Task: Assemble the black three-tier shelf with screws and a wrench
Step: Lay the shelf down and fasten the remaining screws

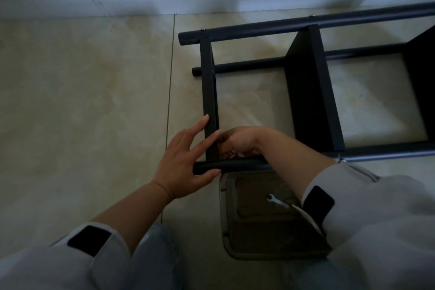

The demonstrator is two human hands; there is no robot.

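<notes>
- The black three-tier metal shelf frame (306,92) is laid on its side on the beige tiled floor (82,101); its long axis runs left to right, away toward the right edge of view.
- The nearest black round tube leg (235,165) lies crosswise directly ahead of both hands, its free end pointing left.
- The left hand (186,162) is spread flat: its fingers rest on the end shelf panel (209,92) and its thumb lies under the tube end.
- The right hand (237,141) is curled at the panel-to-tube joint; what it holds cannot be told.
- The small silver flat wrench (276,200) lies on a brown plastic stool (259,231), nearer the right arm.
</notes>
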